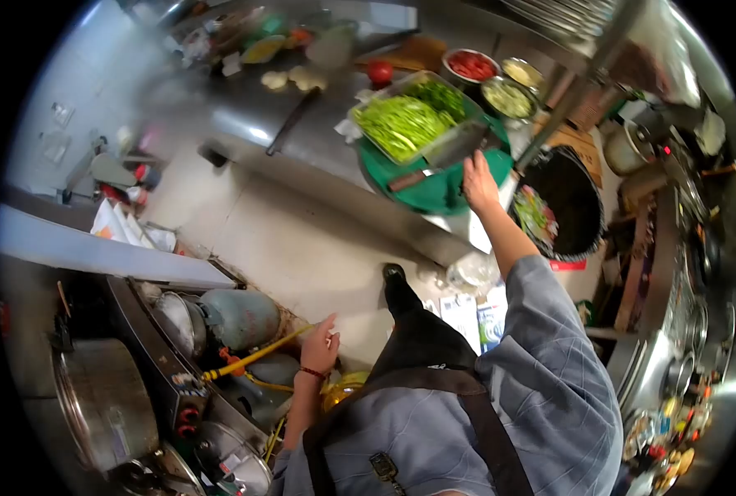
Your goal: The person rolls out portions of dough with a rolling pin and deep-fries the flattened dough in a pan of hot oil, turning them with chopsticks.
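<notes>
- Right grip (480,182): fingers extended, nothing visibly held; contact unclear.
- Cleaver (450,155): lay just beside the right grip, on green board (449,196).
- Greens (401,124): heaped beyond cleaver, left of the right grip.
- Black-lined bin (581,202): stood right of the right grip.
- Left grip (320,349): loosely parted, unladen, well apart from desk (325,128).
</notes>
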`<state>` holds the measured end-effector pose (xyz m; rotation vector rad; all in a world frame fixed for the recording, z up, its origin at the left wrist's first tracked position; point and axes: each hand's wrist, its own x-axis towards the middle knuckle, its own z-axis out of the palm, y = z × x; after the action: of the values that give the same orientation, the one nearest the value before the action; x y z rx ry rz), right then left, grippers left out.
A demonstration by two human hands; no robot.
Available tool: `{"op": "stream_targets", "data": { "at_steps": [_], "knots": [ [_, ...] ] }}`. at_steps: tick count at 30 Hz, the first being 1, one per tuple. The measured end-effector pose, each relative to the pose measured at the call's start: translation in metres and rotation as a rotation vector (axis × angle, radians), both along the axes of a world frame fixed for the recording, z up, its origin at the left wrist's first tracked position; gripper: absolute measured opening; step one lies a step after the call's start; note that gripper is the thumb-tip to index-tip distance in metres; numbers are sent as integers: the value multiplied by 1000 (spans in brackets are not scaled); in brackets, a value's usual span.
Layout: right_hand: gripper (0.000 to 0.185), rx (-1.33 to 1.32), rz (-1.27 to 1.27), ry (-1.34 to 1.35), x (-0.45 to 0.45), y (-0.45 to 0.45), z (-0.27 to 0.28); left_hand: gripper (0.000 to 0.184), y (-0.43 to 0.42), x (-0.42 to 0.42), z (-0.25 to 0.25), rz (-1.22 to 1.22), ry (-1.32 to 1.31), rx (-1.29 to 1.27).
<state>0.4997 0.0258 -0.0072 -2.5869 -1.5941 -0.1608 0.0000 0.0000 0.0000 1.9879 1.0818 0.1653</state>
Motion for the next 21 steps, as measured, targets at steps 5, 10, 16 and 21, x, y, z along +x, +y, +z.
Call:
{"op": "stream_targets", "data": {
  "at_steps": [5, 10, 16, 21],
  "knots": [
    [46, 225, -84, 210, 15, 42, -63, 42, 161, 33, 2, -11, 145, 92],
    [67, 274, -15, 339, 10, 50, -32, 41, 344, 108, 11, 14, -39, 298],
    [67, 295, -159, 315, 7, 56, -18, 52, 571, 180, -3, -138, 163, 496],
    [51, 792, -569, 442, -65, 78, 41, 61, 801, 258, -18, -316, 253, 668]
  ]
}}
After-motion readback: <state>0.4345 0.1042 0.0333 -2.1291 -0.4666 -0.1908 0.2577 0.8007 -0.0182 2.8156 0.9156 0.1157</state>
